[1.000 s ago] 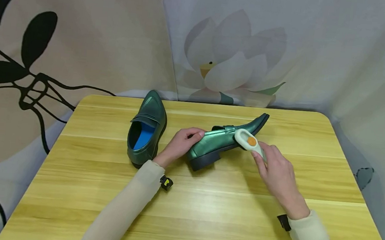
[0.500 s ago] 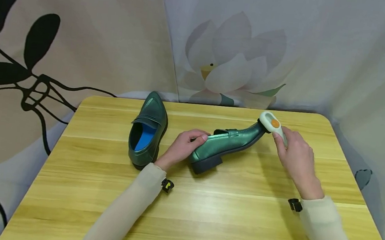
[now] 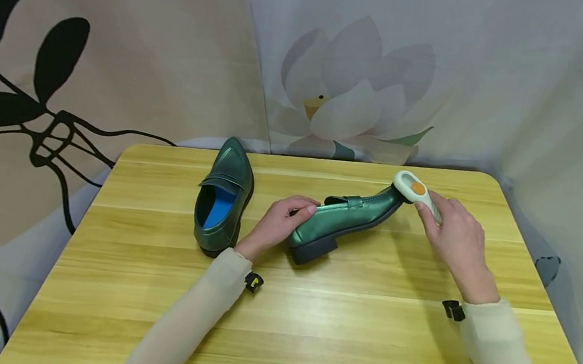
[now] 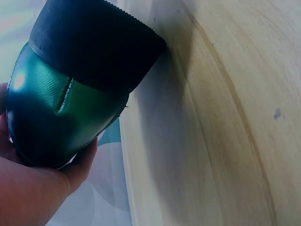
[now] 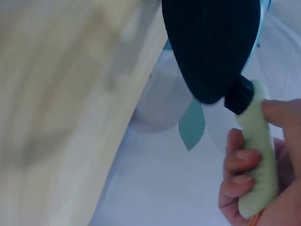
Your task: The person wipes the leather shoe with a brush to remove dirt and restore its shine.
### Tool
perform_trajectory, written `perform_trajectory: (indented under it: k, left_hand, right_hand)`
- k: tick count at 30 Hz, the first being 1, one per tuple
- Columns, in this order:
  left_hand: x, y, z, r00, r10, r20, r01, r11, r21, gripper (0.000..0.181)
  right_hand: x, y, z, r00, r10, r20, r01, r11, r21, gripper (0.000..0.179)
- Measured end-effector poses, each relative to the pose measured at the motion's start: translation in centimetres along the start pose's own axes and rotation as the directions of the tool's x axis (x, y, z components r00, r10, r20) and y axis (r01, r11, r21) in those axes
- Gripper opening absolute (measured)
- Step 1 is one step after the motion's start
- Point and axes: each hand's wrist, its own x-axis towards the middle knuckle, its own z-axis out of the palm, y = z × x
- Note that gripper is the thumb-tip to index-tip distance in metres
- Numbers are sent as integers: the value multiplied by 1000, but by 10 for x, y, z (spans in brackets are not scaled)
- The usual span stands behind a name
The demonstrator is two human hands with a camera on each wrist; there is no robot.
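Note:
My left hand (image 3: 282, 222) grips a green metallic loafer (image 3: 352, 215) by the back of its opening, thumb on the near side. The shoe is held with its toe pointing right and raised; its black heel (image 4: 94, 44) faces the left wrist camera. In my right hand (image 3: 453, 234) is a pale green shoe brush (image 3: 410, 187) with an orange button, fingers curled round its handle (image 5: 258, 155). The brush's short dark bristles (image 5: 240, 95) press at the tip of the toe. The shoe's inside is mostly hidden in the head view.
A matching green loafer (image 3: 225, 193) with a blue insole stands upright left of my left hand, toe toward the back edge. Both arms reach over a light wooden table (image 3: 317, 339). Behind it hangs a printed curtain (image 3: 178, 45) with leaves and a flower.
The brush in my right hand has moved right and up along the shoe, from its side near the middle to the toe tip. My left hand and the shoe have barely shifted.

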Motion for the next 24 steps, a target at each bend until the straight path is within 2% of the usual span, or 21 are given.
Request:
perform_trajectory:
  k: [3,7,10,13,17,24]
  left_hand:
    - [0,1,1,1000,2,4,-2,1000,21,36]
    - [-1,2,2,1000,8,12,-8,999,43,36]
    - [-2,2,2,1000,8,19,-9,999,52,37]
    - [-1,1,3,1000,6,18,-7,998,59,37]
    - [0,1,2,1000,3,1,-3,998,59,37]
    - [0,0,1,1000,-5,-2,5,999,52,36]
  right_hand:
    - [19,14,-10,993,64,101,-60,997,-38,51]
    - [42,25,-20,957,128,261,-109,990,-86,63]
    - [49,25,-26,936,136,325,-107,989,-107,65]
    - [43,16,-27,948,82,306,-51,993,-108,60]
    - [25,-7,-23,975,-19,221,42,994,-104,50]
    - [-2,-46,-6,987,-91,132,97,994,-40,45]
